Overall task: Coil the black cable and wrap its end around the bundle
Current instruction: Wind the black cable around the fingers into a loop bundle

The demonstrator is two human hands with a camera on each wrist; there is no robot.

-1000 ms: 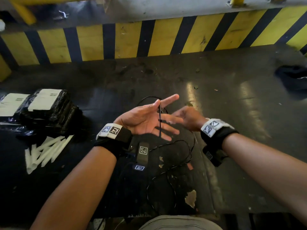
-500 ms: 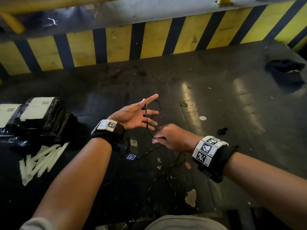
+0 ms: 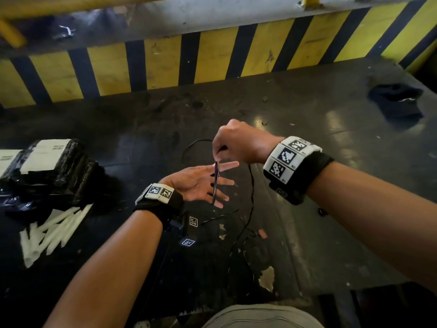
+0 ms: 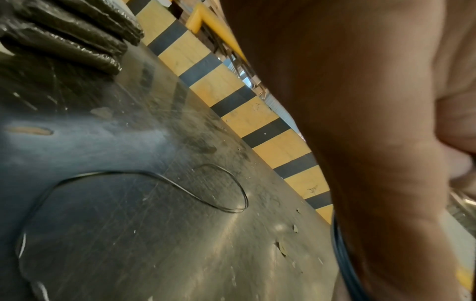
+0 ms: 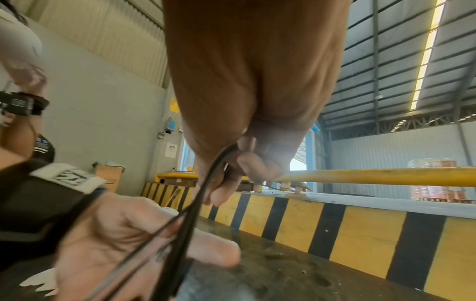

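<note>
My left hand [image 3: 201, 183] is held palm up over the dark table, fingers straight and spread. Loops of the thin black cable [image 3: 215, 183] run across those fingers. Just above, my right hand [image 3: 233, 144] pinches the cable and holds it over the left index finger. From there the cable hangs down in a slack strand [image 3: 251, 197] to loose tangles on the table. The right wrist view shows the cable [image 5: 206, 195] running from my right fingertips [image 5: 219, 195] across the left palm [image 5: 115, 240]. In the left wrist view, a loose loop of cable [image 4: 201, 191] lies on the table.
A stack of black-wrapped packages [image 3: 49, 171] with white labels sits at the left, with white strips [image 3: 52, 230] in front of it. A yellow-and-black striped barrier [image 3: 212, 58] borders the far side. A dark cloth bundle [image 3: 397, 100] lies at the far right.
My right hand has risen from below the left fingers to above them, carrying the cable up over the left hand. The left hand stays flat with its fingers spread.
</note>
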